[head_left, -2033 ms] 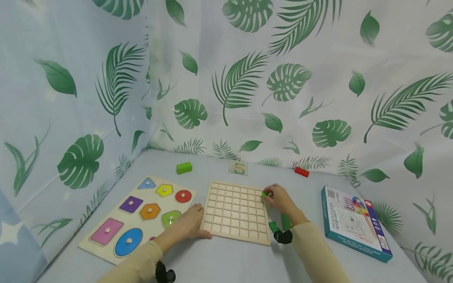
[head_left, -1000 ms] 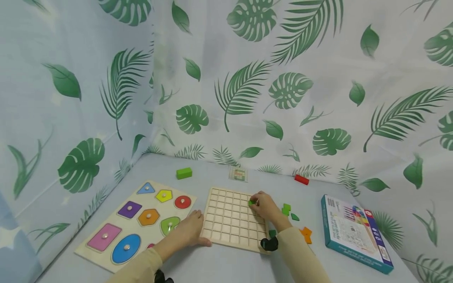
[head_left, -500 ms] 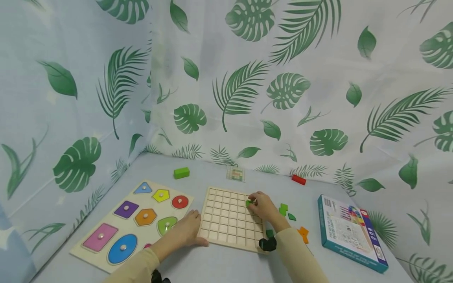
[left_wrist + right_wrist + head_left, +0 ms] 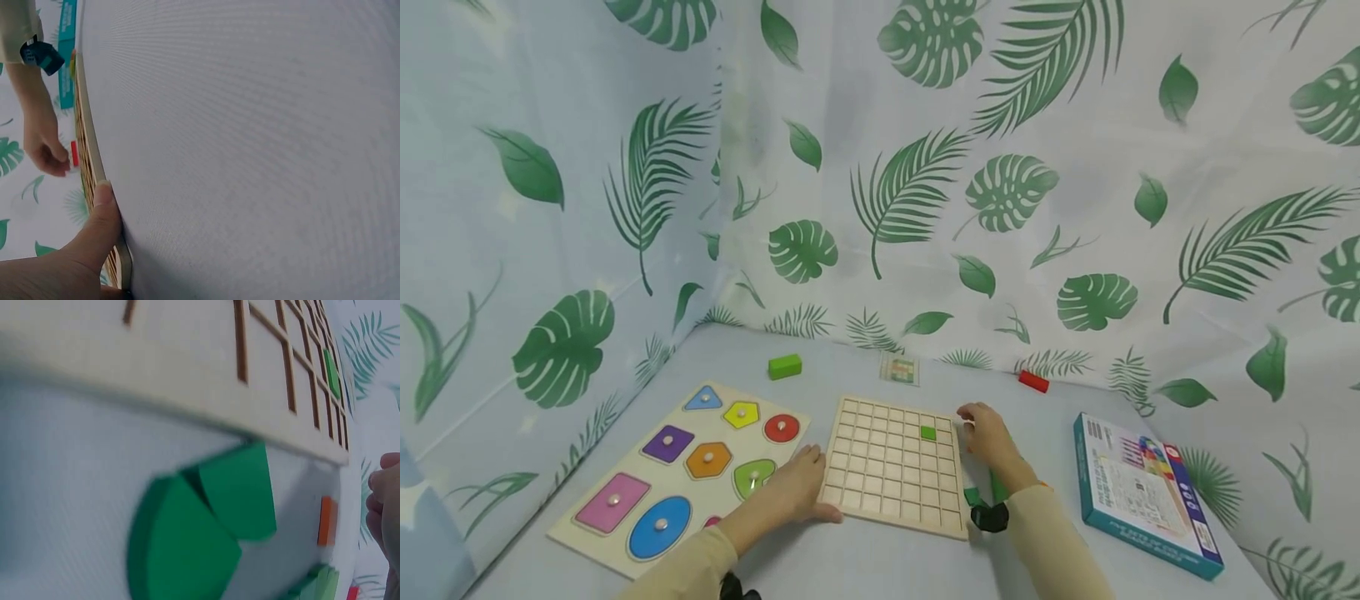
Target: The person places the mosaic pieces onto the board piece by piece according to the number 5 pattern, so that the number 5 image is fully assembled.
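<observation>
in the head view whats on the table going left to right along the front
shape puzzle board → left hand → wooden grid board → right hand → teal box

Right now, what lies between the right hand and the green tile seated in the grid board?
In the head view, only empty cells and the right rim of the grid board separate the right hand from the green tile; no loose piece lies between.

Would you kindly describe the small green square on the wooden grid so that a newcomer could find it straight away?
Start at the pale wooden grid board in the middle of the table, between the coloured shape puzzle and the teal box. Near its far right corner, just left of the right hand, sits the small green square. It is the only filled cell; every other cell is bare wood.
</observation>
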The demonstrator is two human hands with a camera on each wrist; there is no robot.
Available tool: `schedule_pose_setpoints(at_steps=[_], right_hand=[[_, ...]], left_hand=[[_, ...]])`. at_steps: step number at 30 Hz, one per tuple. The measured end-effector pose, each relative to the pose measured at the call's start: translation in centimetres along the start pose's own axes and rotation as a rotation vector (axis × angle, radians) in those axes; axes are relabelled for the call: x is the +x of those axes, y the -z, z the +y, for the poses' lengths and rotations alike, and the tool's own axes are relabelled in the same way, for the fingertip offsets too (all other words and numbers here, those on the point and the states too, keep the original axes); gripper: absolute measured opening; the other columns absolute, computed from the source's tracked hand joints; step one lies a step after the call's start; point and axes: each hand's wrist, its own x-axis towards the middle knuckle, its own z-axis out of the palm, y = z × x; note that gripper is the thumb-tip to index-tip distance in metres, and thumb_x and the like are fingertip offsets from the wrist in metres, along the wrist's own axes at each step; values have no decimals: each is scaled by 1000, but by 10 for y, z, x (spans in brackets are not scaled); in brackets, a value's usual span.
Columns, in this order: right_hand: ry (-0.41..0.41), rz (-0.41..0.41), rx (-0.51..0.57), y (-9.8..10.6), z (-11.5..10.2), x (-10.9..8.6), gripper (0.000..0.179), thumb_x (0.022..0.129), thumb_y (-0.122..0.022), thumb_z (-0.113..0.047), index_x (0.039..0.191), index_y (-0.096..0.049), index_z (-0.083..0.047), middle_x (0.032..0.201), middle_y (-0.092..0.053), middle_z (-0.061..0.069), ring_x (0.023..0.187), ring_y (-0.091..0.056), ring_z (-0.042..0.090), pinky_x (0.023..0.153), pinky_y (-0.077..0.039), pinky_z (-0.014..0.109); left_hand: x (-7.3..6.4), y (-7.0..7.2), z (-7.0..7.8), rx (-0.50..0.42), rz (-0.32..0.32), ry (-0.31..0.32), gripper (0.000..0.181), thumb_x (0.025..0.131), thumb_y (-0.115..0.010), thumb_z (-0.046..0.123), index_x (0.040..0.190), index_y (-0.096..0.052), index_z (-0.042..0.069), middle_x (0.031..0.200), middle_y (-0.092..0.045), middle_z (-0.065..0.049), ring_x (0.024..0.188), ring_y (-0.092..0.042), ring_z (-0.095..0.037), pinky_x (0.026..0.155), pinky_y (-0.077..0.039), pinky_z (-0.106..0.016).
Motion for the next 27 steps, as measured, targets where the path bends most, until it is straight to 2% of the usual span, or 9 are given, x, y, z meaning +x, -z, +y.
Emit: schedule_pose_setpoints(at_steps=[4,10,17,25,27], right_hand=[[-82,-32,-21,8,14,-4,24,84,-58,11,107,-63,5,103,-61,16,100,-59,34,88,-49,48],[-183,-83,-27,12,29,-6,28,84,-57,10,111,-61,5,107,-60,17,102,-56,33,93,-46,50],[-260,-73,-32,14,41,-13,30,85,-55,12,114,-60,5,109,-59,18,102,-55,34,93,-46,50],[-294,-103,-5,14,43,-14,35,84,-53,13,117,-58,6,114,-57,21,105,-53,36,94,-45,52],[-323,-123,13,14,44,-14,38,82,-52,15,119,-57,5,116,-56,21,105,-52,35,95,-44,52]], left_hand=[[-1,0,1,-20,-2,-10,100,65,-78,56,128,-46,-16,133,-44,-31,128,-39,-41,104,-38,-46],[-1,0,1,-7,6,-10,100,65,-78,56,128,-46,-16,134,-44,-30,128,-39,-40,104,-37,-45],[-2,0,1,-19,9,-30,98,67,-77,55,127,-46,-16,133,-44,-31,127,-39,-41,105,-37,-46],[-3,1,1,-25,4,-32,97,68,-77,54,127,-46,-16,133,-44,-31,128,-39,-41,105,-36,-46],[-3,2,1,-29,3,-27,98,68,-77,54,128,-46,-16,133,-44,-31,128,-38,-42,105,-36,-46]])
